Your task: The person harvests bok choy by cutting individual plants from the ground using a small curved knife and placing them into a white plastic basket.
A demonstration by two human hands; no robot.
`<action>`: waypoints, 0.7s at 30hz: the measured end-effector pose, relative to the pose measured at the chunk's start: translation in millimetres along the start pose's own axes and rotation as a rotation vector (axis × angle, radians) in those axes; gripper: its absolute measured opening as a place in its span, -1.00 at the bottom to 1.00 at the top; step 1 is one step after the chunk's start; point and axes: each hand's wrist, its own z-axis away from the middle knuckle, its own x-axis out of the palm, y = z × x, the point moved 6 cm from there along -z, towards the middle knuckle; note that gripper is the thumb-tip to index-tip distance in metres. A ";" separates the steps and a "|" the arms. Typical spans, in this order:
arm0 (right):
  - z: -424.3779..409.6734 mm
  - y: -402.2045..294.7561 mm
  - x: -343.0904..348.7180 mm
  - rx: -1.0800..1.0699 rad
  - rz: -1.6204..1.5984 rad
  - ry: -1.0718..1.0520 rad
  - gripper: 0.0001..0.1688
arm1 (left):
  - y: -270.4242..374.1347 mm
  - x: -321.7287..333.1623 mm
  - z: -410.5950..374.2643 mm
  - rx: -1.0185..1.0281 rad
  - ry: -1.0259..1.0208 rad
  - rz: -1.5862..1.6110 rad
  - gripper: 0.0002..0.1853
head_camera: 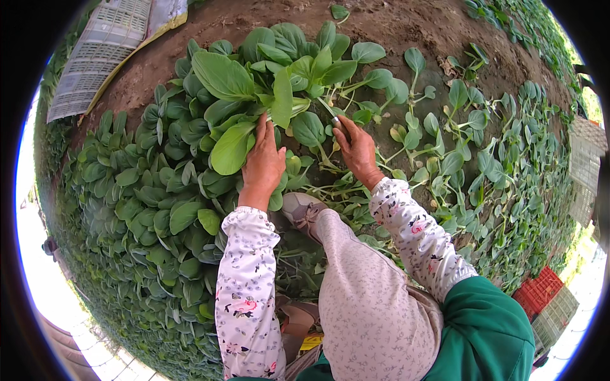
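Note:
My left hand (264, 162) has its fingers around the lower part of a leafy green plant, which looks like bok choy (224, 78), with broad leaves spreading on both sides. Its pale stalks (299, 106) point right, toward a thin knife blade (327, 105). That knife is in my right hand (356, 150), gripped by its short handle, most of which the fingers hide. The blade tip is close to the stalks; whether it touches them I cannot tell. Dense bok choy (176, 190) stands in the bed to the left of my left hand.
Loose leaves and trimmings (457, 143) litter the soil at right. Bare brown soil (405, 24) runs along the top. White plastic crates (102, 52) stand at upper left, others (584, 162) at far right. A red crate (538, 290) sits lower right. My shoe (305, 212) is below the hands.

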 end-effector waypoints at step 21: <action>22.0 -4.8 -30.8 0.466 -0.722 -0.343 -0.60 | 49.8 -57.7 57.4 0.136 0.157 0.374 -0.52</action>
